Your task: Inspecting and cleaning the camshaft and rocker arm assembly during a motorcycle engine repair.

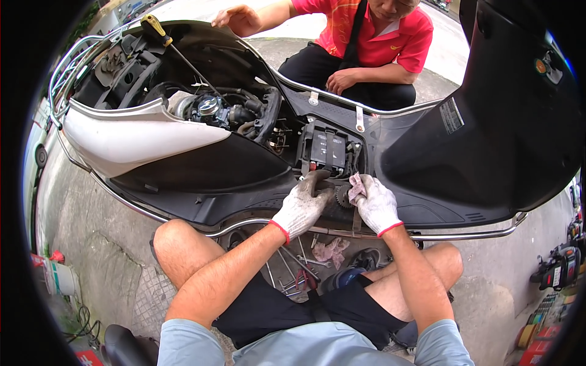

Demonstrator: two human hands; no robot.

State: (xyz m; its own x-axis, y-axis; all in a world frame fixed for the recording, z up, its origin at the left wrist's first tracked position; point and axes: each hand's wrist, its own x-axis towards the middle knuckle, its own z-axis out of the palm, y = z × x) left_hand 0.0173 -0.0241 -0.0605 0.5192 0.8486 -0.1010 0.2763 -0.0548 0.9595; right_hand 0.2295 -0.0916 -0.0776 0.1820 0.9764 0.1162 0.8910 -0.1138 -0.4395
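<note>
1 rag [356, 188], finger-pinched in the right hand [376, 205], apparently wiped the gear [343, 197]; whether the left hand [303, 205] gripped, I couldn't tell. Next wipe likely needed steadiness.

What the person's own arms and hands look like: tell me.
The left hand and right hand wear white cloth gloves with red wrist edges; the left glove's fingers are dark with grime. Light-blue short sleeves leave both forearms bare.

With my left hand [303, 206] I'm holding a dark, round gear [343, 197], its toothed rim showing between my gloves; in my right hand [377, 206] I'm pinching a crumpled, stained, pinkish rag [356, 186] right beside it.
</note>
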